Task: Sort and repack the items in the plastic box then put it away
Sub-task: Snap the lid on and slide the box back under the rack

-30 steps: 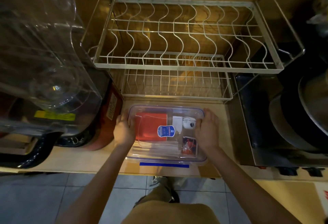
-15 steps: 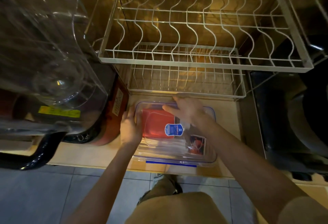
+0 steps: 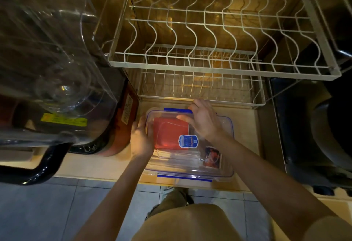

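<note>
A clear plastic box with a lid and blue clips lies flat on the wooden shelf, below the wire rack. Through the lid I see a red packet, a small blue-and-white label and a picture card. My left hand holds the box's left side, fingers wrapped over the edge. My right hand rests on the lid near the far edge, fingers curled over the far blue clip. The near blue clip sits at the shelf's front edge.
A two-tier white wire dish rack hangs just above and behind the box. A dark red appliance and clear plastic containers crowd the left. Dark pots stand at the right. Bare wooden shelf shows to the right of the box.
My right hand left the box's right side and moved across the lid to its far edge. The left hand stayed on the left side. The view moved closer.
</note>
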`<state>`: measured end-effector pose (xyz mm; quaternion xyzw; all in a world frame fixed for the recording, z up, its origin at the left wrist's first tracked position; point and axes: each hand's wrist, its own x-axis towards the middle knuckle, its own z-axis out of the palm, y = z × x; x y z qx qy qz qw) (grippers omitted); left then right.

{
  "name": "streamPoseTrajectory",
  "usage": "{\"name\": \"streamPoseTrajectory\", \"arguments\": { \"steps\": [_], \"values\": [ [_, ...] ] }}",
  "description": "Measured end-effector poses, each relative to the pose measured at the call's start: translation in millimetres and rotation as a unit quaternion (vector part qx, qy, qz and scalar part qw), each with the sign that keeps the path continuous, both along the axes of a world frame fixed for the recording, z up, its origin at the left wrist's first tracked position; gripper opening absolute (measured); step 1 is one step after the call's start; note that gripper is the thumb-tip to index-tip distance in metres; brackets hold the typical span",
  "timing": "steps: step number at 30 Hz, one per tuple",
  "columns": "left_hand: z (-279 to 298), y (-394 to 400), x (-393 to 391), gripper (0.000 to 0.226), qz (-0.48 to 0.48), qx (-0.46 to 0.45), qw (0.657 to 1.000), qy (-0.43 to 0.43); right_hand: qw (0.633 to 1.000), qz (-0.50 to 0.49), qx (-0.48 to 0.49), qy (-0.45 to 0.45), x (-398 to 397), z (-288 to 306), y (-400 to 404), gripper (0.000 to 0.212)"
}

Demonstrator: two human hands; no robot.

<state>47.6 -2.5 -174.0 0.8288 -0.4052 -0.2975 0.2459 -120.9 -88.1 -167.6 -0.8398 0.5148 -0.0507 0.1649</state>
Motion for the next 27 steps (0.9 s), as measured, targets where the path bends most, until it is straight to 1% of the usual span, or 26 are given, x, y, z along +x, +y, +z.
{"name": "streamPoseTrajectory", "arguments": {
  "steps": [3, 6, 8, 11, 13, 16, 17, 19, 22, 24, 26, 27],
  "values": [
    [1.6, 0.9, -0.4, 0.047, -0.003, -0.004, 1.000, -0.001, 0.999, -0.006, -0.039, -0.015, 0.7, -2.4, 1.4, 0.052],
    [3.0, 1.0, 0.6, 0.046, -0.001, -0.008, 1.000, 0.002, 1.000, -0.006, 0.008, 0.004, 2.2, 0.3, 1.3, 0.056],
    [3.0, 1.5, 0.7, 0.047, 0.000, -0.006, 1.000, 0.000, 0.999, -0.034, 0.016, -0.025, 0.7, 3.6, 9.3, 0.053],
    [0.7, 0.0, 2.7, 0.048, -0.001, 0.001, 1.000, -0.002, 0.995, -0.052, -0.018, -0.087, -6.0, 11.3, 39.3, 0.044],
    [-0.9, 0.2, 4.3, 0.048, -0.009, 0.005, 1.000, 0.002, 0.993, -0.048, -0.047, -0.101, -16.4, 11.9, 71.6, 0.039],
    [0.5, 0.1, 9.3, 0.053, -0.034, 0.024, 0.999, 0.012, 0.992, -0.015, -0.074, -0.102, -27.9, 4.5, 115.7, 0.040],
    [1.9, 3.6, 8.7, 0.055, -0.043, 0.028, 0.999, 0.018, 0.993, -0.003, -0.077, -0.091, -31.5, -0.2, 128.6, 0.043],
    [5.7, 16.5, 3.0, 0.061, -0.057, 0.023, 0.998, 0.025, 0.996, 0.017, -0.072, -0.045, -37.6, -11.1, 146.1, 0.057],
    [5.8, 43.0, -8.1, 0.063, -0.060, -0.015, 0.998, -0.008, 0.995, 0.052, -0.070, 0.054, -41.3, -20.7, 156.0, 0.088],
    [3.7, 55.5, -11.8, 0.062, -0.065, -0.019, 0.997, -0.032, 0.991, 0.057, -0.081, 0.094, -39.5, -21.6, 156.1, 0.102],
    [2.8, 59.7, -11.7, 0.060, -0.071, -0.009, 0.997, -0.027, 0.988, 0.054, -0.091, 0.114, -37.9, -24.5, 156.3, 0.108],
    [2.4, 59.7, -10.7, 0.060, -0.075, -0.004, 0.997, -0.021, 0.985, 0.057, -0.104, 0.123, -37.5, -26.4, 156.4, 0.105]
  ]
}}
